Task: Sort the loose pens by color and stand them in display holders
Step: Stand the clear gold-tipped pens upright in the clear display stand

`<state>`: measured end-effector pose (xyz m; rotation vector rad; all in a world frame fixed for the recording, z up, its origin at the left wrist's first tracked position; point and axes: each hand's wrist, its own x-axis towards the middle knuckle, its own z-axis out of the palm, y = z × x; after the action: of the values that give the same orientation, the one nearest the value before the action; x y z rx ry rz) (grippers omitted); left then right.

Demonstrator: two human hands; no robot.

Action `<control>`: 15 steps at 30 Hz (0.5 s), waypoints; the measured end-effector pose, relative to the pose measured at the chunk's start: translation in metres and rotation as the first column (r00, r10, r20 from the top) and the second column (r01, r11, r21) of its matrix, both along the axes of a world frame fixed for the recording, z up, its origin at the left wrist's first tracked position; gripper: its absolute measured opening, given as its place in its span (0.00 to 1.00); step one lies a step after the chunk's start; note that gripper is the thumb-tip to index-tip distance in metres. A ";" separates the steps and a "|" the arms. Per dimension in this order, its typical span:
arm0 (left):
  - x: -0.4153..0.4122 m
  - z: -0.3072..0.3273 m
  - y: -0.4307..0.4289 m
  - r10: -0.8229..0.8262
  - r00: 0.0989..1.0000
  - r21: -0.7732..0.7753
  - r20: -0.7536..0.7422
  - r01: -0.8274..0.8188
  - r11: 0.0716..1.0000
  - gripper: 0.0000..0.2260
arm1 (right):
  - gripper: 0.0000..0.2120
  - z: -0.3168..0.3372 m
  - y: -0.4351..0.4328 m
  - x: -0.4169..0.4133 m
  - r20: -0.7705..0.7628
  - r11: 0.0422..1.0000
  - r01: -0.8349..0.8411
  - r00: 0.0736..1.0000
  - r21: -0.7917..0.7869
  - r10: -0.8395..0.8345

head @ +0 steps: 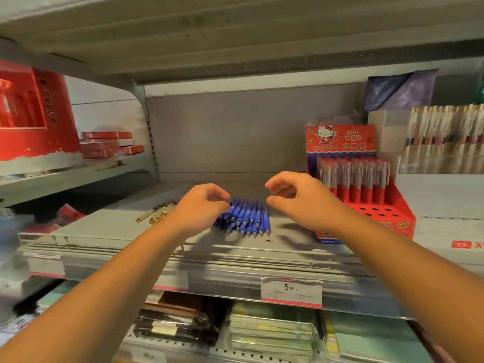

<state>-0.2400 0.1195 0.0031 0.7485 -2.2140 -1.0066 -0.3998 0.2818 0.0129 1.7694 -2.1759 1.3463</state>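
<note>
Blue pens (245, 217) lie heaped on the grey shelf (110, 224), directly under and between both sets of fingers. The left hand (200, 209) pinches its fingers (222, 199) at the heap's far edge; whether they grip a pen is hidden. The right hand (301, 199) hovers with curled fingers (275, 184) parted, holding nothing. Right of those fingers stands a red display holder (366, 205) of red pens (353, 176), its lettering too blurred to read. A price tag (292, 292) below reads "5 90".
</note>
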 end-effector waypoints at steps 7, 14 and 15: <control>0.064 0.006 -0.077 0.174 0.983 -0.088 0.056 -0.169 0.982 0.03 | 0.07 0.000 -0.086 0.042 0.003 0.992 0.047 0.999 0.118 -0.048; 0.107 0.007 -0.157 0.145 0.977 -0.066 0.155 -0.137 0.988 0.09 | 0.07 -0.002 -0.175 0.094 0.014 0.969 0.139 0.989 0.205 -0.145; 0.109 0.008 -0.166 0.133 0.975 -0.053 0.178 -0.125 0.991 0.09 | 0.06 -0.003 -0.186 0.099 0.018 0.963 0.162 0.985 0.216 -0.170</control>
<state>-0.1307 -0.0469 0.0109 0.9859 -2.2976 -0.8555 -0.3010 0.0960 0.0100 1.5888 -2.5089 1.1548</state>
